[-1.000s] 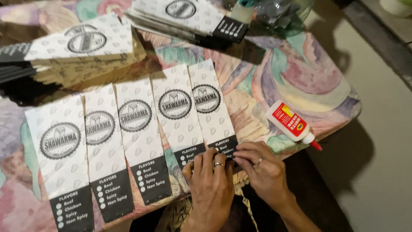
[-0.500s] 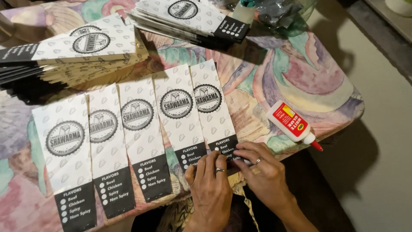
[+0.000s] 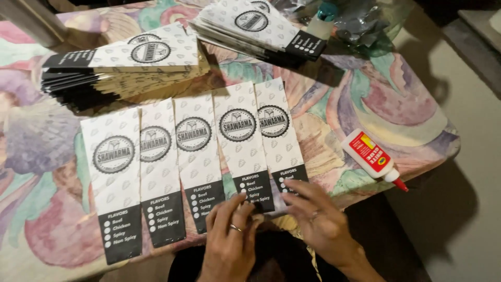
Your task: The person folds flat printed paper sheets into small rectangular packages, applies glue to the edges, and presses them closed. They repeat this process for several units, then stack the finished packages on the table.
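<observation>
My left hand (image 3: 229, 237) rests with bent fingers on the black lower ends of the paper sleeves (image 3: 237, 141), which lie in a row of five on the counter (image 3: 47, 219), just above my hands. My right hand (image 3: 318, 219) lies flat, fingers spread, on the bottom edge of the rightmost sleeve (image 3: 276, 133); it seems to press and not to grip, but the view there is poor. A glue bottle (image 3: 371, 156) lies to the right of my right hand, apart from it. Two stacks of sleeves (image 3: 125, 65) lie far above my hands.
</observation>
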